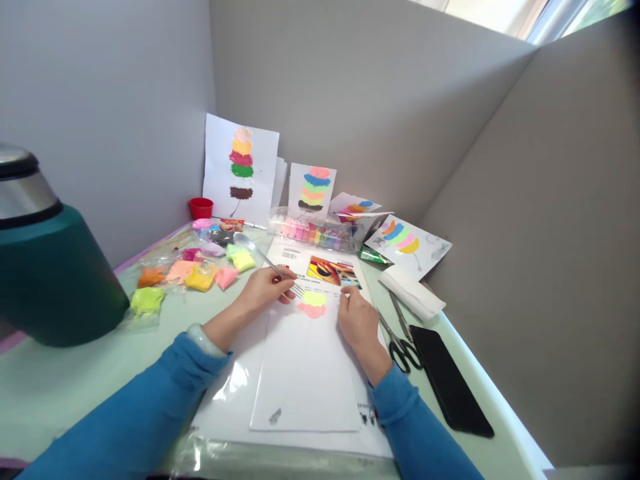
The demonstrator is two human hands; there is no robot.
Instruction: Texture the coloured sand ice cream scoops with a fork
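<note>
Blue sleeves (133,400) flank the white sheet (306,380). Over its left edge, left hand (265,290) grips fork (263,255); at its right edge, right hand (359,323) curls, hold undetermined from my station.

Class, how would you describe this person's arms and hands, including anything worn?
The left sleeve and right sleeve are plain blue, wrinkled toward the cuffs. A pale, rounded bangle sits by the left cuff. Left hand and right hand are gloveless.

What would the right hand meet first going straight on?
Right hand: likely the clear case, after crossing above the printed photo, which looks flat. Hand height is unclear from this one view, so it might brush the photo first.
</note>
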